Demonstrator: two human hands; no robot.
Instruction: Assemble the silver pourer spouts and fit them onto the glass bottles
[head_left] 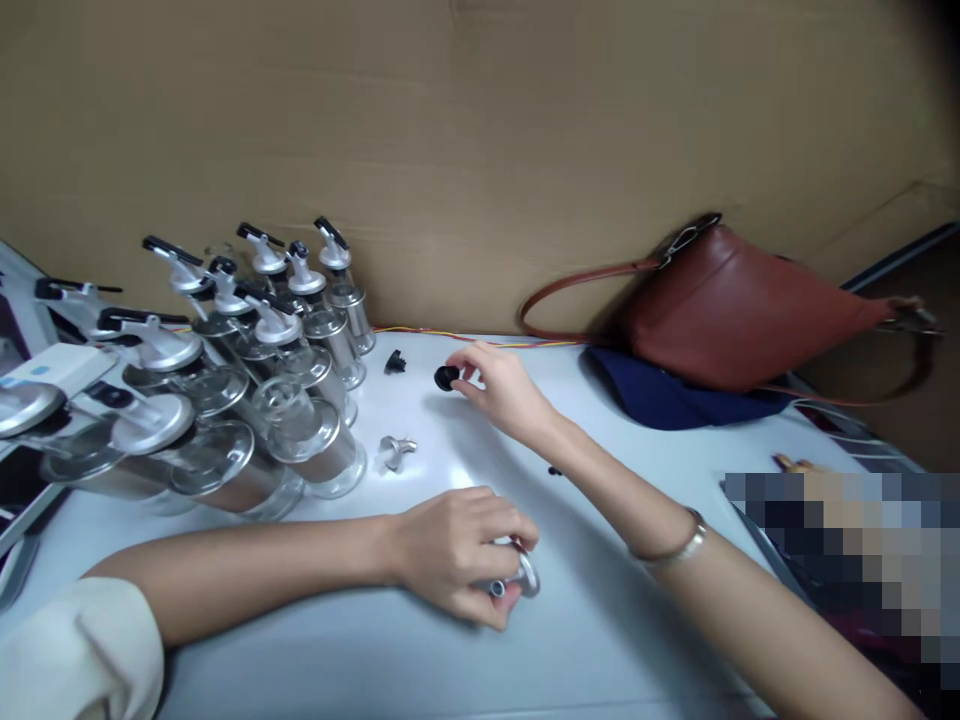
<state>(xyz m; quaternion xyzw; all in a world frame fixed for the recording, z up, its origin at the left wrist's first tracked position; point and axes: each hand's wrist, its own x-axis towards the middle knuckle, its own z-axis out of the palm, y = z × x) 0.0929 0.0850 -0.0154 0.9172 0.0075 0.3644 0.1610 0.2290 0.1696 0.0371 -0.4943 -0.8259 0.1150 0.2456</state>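
My left hand point(469, 555) is closed around a silver pourer spout point(529, 575), low over the front middle of the table. Its round flange and narrow tube end stick out past my fingers. Farther back, my right hand point(506, 390) pinches a black round stopper point(447, 378) between thumb and fingertips. Left of that stopper lies a small black lever piece point(395, 362). Another silver pourer spout point(396, 452) rests on its side between my left forearm and the bottles. A small black piece point(555, 470) shows partly behind my right forearm.
Several glass bottles with silver pourer tops point(274, 325) crowd the left side; one bottle point(311, 440) has no top. At the back right, a brown leather bag point(735, 310) sits on a dark blue cloth item point(660, 400). A cardboard wall point(450, 160) closes the back.
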